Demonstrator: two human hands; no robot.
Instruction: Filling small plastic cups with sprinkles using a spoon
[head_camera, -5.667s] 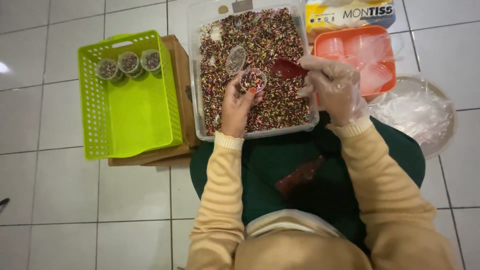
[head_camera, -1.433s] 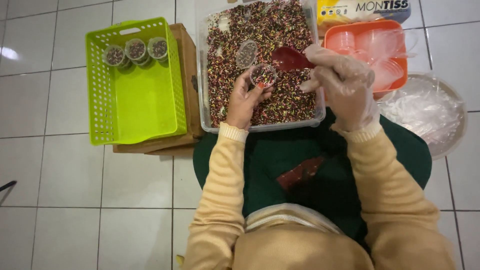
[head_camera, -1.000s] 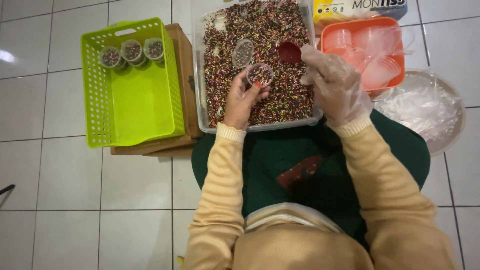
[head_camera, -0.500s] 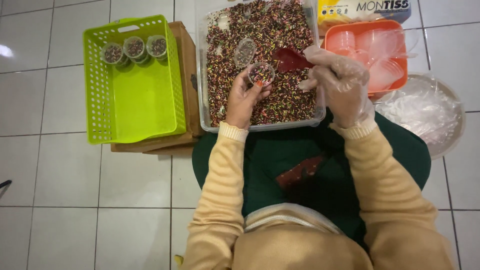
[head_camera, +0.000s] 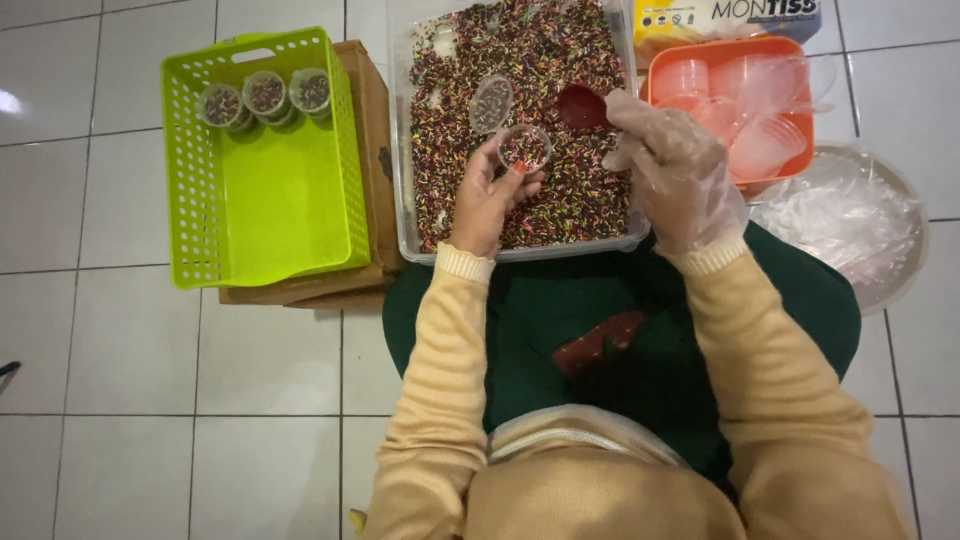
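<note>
Head view: left hand (head_camera: 487, 195) fingers grasp a sprinkle-filled clear cup (head_camera: 523, 148); gloved right hand (head_camera: 672, 165) grips a red scoop (head_camera: 581, 106).

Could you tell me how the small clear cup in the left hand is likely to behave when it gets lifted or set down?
The small clear cup looks thin-walled, so it probably flexes if the left hand squeezes. Filled with sprinkles and without a lid, it would likely spill if tilted. Being small, it is probably light, and may tip easily on the loose sprinkles in the clear tub.
</note>
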